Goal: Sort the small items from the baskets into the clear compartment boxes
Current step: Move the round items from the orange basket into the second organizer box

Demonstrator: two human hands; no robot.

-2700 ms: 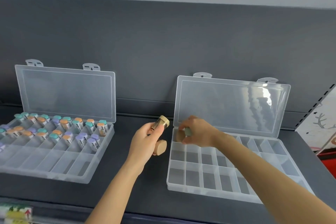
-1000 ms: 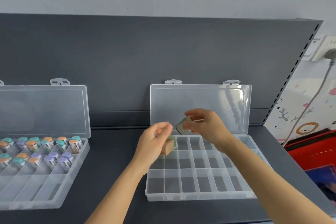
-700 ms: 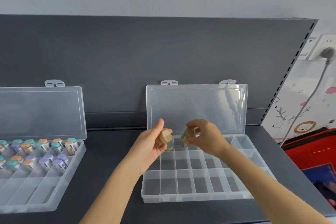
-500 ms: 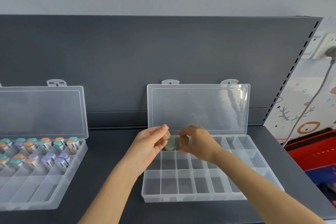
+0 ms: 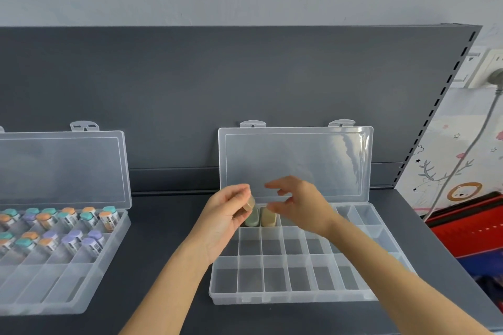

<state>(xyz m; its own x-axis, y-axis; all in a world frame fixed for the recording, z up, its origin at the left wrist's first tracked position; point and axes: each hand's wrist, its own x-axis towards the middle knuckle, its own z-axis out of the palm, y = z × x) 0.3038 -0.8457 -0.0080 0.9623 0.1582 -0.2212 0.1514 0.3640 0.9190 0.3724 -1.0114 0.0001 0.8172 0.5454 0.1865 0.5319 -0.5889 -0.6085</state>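
my left hand [image 5: 227, 216] is pinched around a small tan-capped vial [image 5: 248, 204], thumb and fingers clamped on it, holding it tilted just above the far left corner of the clear compartment box [image 5: 299, 295]. my right hand [image 5: 298, 205] hovers beside it with the fingers spread loose and nothing in them, over the far row of the same box. under my hands two vials already sit side by side in the far row near that left corner: a pale greenish one [image 5: 252, 219] and a tan one [image 5: 268, 218] just to its right. the other compartments i can see are bare, and the lid [image 5: 295, 160] stands open against the dark back panel [image 5: 245, 76]. well apart, toward the left edge of the dark shelf [image 5: 163, 239], a second clear box [image 5: 54, 294] holds rows of vials with teal, orange and purple caps [image 5: 81, 223] in its far compartments.
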